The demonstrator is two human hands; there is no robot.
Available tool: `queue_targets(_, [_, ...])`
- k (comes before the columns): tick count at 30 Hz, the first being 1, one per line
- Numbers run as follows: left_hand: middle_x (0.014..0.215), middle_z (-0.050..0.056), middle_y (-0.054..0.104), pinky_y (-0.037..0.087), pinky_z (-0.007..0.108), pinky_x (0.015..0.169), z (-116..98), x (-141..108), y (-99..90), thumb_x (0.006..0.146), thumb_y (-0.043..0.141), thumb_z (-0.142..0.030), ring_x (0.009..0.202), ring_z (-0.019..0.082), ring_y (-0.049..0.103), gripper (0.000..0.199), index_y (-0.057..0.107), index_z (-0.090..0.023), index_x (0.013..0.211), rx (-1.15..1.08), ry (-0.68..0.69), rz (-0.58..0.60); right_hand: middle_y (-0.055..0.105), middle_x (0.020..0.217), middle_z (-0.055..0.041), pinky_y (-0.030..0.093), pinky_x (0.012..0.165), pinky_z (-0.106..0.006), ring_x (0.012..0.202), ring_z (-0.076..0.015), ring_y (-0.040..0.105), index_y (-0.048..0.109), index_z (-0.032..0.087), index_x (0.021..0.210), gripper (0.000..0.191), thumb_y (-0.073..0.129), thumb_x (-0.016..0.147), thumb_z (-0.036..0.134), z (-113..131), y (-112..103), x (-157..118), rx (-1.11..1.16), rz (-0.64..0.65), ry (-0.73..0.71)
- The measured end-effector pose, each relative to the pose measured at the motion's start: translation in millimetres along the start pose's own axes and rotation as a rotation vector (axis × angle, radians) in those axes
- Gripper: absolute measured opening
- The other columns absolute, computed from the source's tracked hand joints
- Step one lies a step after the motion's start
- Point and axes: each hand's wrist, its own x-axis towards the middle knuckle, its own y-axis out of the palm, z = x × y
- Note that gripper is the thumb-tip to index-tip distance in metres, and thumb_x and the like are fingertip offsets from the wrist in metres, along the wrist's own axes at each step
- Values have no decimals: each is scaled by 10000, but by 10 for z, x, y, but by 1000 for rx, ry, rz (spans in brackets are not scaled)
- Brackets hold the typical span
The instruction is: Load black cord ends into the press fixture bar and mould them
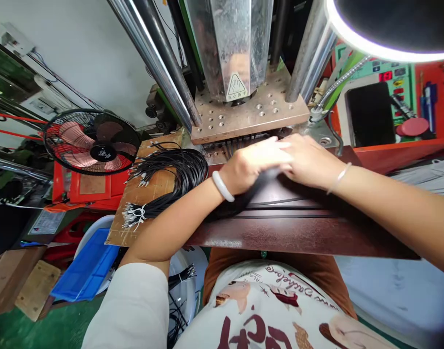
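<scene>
My left hand and my right hand meet at the front edge of the press's drilled metal plate. Their fingers are curled and partly overlap. From under them a motion-blurred bunch of black cables bends down to the left, its upper end gripped between the hands. My palms and some fingertips are hidden. More thin black cables run along the dark red tabletop below my wrists. Several dark strands show under the plate, left of my fingers.
Tied black cable bundles lie on a wooden board at left, beside a fan. Steel columns flank the press guard. A ring lamp overhangs the right, above a red tray with a phone.
</scene>
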Motion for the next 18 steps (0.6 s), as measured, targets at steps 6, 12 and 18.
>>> queue_targets(6, [945, 62, 743, 558, 311, 867, 240, -257, -79, 935, 567, -413, 904, 176, 706, 306, 724, -151, 940, -254, -722, -410, 598, 907, -160, 417, 743, -396, 840, -269, 520, 659, 131, 984, 254, 468, 878, 259, -332, 190, 133, -285, 239, -34])
queue_targets(12, [912, 43, 749, 546, 286, 844, 96, -183, -48, 917, 608, -299, 868, 167, 700, 192, 738, -158, 911, -165, -791, -337, 634, 908, -101, 474, 773, -400, 836, -248, 575, 654, 196, 1013, 248, 503, 863, 325, -95, -3, -370, 99, 255, -37])
queue_targets(18, [945, 51, 753, 525, 246, 869, 278, -242, 212, 844, 681, -189, 890, 150, 695, 94, 754, -151, 890, -94, -815, -169, 688, 1101, -83, 488, 896, -432, 983, -276, 632, 649, 212, 1101, 456, 676, 704, 435, 57, 2, -155, 460, 62, 325])
